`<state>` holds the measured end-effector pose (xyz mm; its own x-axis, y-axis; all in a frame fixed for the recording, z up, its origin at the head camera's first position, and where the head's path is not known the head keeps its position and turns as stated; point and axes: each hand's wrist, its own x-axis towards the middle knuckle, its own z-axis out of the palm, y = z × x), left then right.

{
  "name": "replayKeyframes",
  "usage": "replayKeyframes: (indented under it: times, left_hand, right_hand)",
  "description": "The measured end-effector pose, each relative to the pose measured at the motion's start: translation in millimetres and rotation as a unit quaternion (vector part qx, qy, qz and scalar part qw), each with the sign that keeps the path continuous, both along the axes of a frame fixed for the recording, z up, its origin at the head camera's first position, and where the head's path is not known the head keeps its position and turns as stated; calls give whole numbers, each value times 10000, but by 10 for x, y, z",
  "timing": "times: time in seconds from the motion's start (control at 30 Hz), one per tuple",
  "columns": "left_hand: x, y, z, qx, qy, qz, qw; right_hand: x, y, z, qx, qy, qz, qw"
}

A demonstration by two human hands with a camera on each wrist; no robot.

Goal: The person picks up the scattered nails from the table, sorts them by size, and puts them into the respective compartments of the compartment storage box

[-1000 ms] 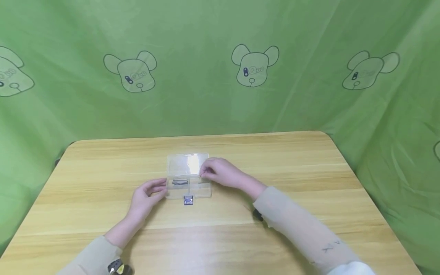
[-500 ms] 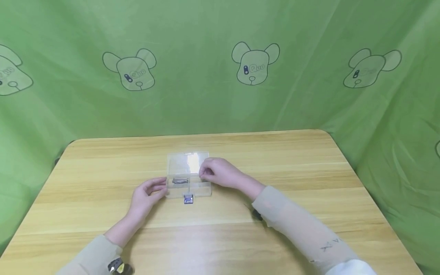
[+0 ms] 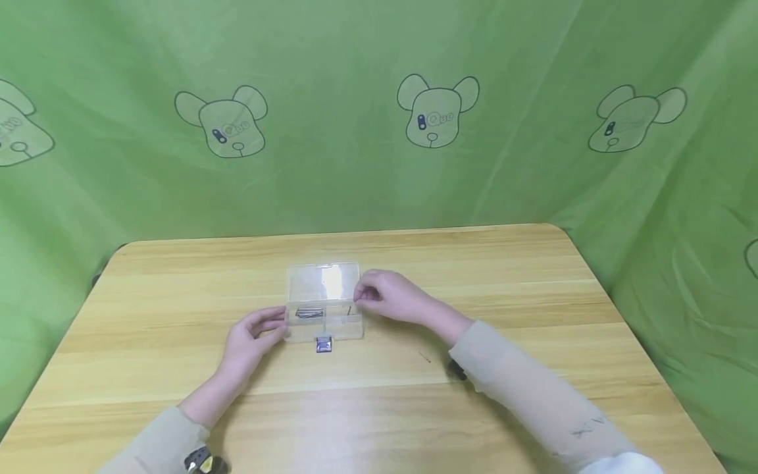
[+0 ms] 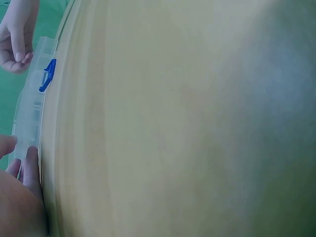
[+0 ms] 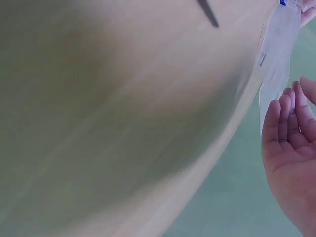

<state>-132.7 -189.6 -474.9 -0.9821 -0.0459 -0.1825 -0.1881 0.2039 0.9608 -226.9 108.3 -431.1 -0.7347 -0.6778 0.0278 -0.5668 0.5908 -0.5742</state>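
Observation:
A clear plastic compartment box with a blue latch lies on the table, its clear lid folded back. Several thin dark metal rods, nail-like, lie in its back left compartment. Another short dark rod is in the back right one. My left hand touches the box's left wall with thumb and fingers extended. At the back right corner hovers my right hand, fingers loosely curled, thumb near the fingertips; nothing shows between them in the right wrist view.
A single thin dark rod lies on the wooden table, right of the box near the right sleeve. Behind the table hangs a green curtain printed with bear heads.
My right hand has shifted right, off the back right compartment, where a short dark rod now shows. The loose rod on the table has come into view. My left hand stays put.

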Motion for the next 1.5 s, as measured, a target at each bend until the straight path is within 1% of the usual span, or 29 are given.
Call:
replayKeyframes:
  times: [0.23,0.77,1.0,1.17,1.3,1.5]
  left_hand:
    - [10,-9,2,-52,25,-16,10000]
    - [2,9,11,-167,0,41,9999]
    - [8,16,13,-186,-17,45,9998]
    - [6,18,8,-164,-37,54,9998]
    - [6,17,11,-156,-46,66,9998]
    - [8,10,20,-195,-38,52,9998]
  right_hand:
    - [89,221,59,4,-95,-2,10000]
    - [296,777,83,-292,-298,77,9991]
    - [379,967,1,-204,-472,78,9986]
    - [429,1078,-77,-212,-504,186,9983]
    - [458,1143,-131,-263,-468,222,9983]
    - [506,1191,-166,-140,-630,130,9978]
